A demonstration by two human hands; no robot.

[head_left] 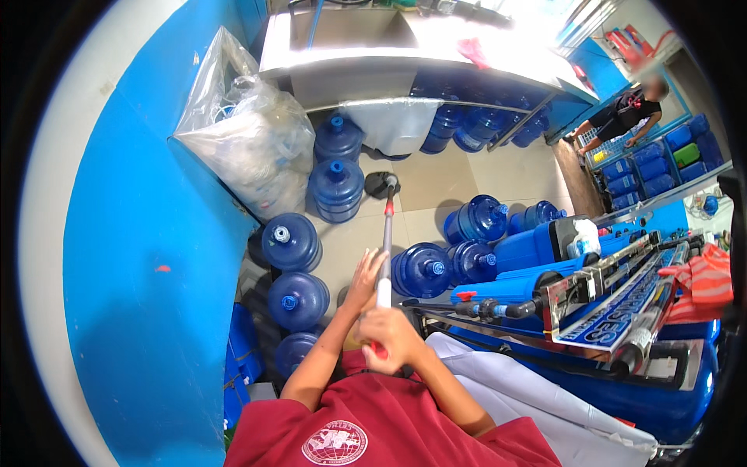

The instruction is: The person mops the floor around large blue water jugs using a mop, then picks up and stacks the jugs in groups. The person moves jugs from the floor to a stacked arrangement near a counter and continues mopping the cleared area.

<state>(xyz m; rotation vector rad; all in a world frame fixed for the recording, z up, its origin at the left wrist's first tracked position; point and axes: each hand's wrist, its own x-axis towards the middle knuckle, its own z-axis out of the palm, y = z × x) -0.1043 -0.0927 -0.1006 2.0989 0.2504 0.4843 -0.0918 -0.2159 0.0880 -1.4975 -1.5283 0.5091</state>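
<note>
A long-handled mop (387, 233) stretches away from me, with a grey and white pole and a red collar. Its dark head (378, 184) rests on the tiled floor beside a blue water jug (337, 191). Wrapped round the upper end of the pole is my right hand (391, 333), near its red grip. My left hand (364, 282) lies alongside the pole a little farther down, fingers stretched out. Whether its thumb touches the pole is hidden.
Several blue jugs line the left, like this one (299, 302); others lie on the right (420, 270). A clear plastic sack (261, 148) leans on the blue wall. Blue filter housings (506, 286) crowd the right. A person (629, 117) is beyond the doorway. A counter (350, 58) spans the back.
</note>
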